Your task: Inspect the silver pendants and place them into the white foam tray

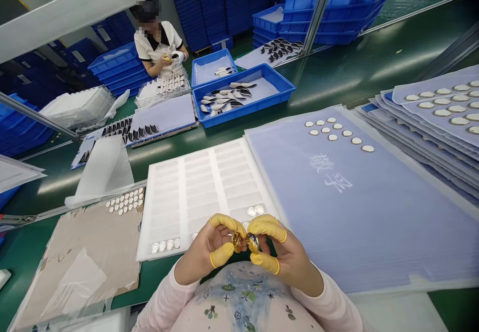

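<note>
The left hand point(209, 249) pinches a round gold piece point(237, 241) between finger and thumb, and the right hand point(279, 252) pinches a second gold piece point(252, 243) the same way. The two pieces sit just beside each other, close to the body, and may be touching, though the fingers hide part of them. Yellow finger cots point(220, 254) cover the fingers and thumbs of both hands.

At 12 o'clock from the hands, a white foam tray point(202, 187) lies on the green table point(337, 73), with silver discs point(254, 211) in its slots nearest the hands. At 2 o'clock, a pale blue plastic sheet point(337, 197) carries rows of white ovals point(337, 132), and more such sheets point(441, 117) lie stacked further out. Brown paper point(82, 257) lies at 8 o'clock. Further off at 12 o'clock, a blue crate point(243, 92) holds dark and white pieces. At 11 o'clock, a co-worker point(159, 43) in a white shirt holds a small yellow item in gloved hands
</note>
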Action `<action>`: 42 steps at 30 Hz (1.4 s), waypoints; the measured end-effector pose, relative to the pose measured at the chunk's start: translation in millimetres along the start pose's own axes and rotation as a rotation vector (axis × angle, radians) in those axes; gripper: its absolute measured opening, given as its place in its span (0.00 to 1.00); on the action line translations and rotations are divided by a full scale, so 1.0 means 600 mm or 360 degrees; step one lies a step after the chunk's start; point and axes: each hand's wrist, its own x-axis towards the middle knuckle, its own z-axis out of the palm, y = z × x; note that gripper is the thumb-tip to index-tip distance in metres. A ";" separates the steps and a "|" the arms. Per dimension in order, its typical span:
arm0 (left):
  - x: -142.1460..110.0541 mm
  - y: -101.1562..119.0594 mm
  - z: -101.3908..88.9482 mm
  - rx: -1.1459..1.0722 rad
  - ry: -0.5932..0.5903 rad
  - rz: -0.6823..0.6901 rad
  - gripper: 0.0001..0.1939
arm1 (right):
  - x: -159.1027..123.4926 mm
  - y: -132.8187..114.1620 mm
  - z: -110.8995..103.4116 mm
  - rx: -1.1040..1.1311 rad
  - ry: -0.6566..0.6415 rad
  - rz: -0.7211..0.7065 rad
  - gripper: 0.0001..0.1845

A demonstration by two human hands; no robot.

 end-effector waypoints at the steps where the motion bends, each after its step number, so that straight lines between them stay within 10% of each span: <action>1: 0.001 -0.001 0.001 -0.0109 -0.0008 -0.0013 0.16 | -0.002 0.001 0.001 0.0093 0.0037 0.0037 0.18; 26: 0.010 -0.017 -0.005 -0.0340 -0.0047 -0.0091 0.23 | -0.008 -0.010 0.002 0.0007 0.0196 -0.0030 0.17; 34: 0.038 -0.080 -0.047 0.1421 0.0373 0.0070 0.09 | 0.006 -0.006 -0.083 -0.1211 -0.0359 0.0387 0.16; 42: 0.084 -0.156 -0.042 0.2619 0.0339 0.0069 0.05 | 0.062 0.080 -0.043 -0.1829 -0.1091 0.0598 0.11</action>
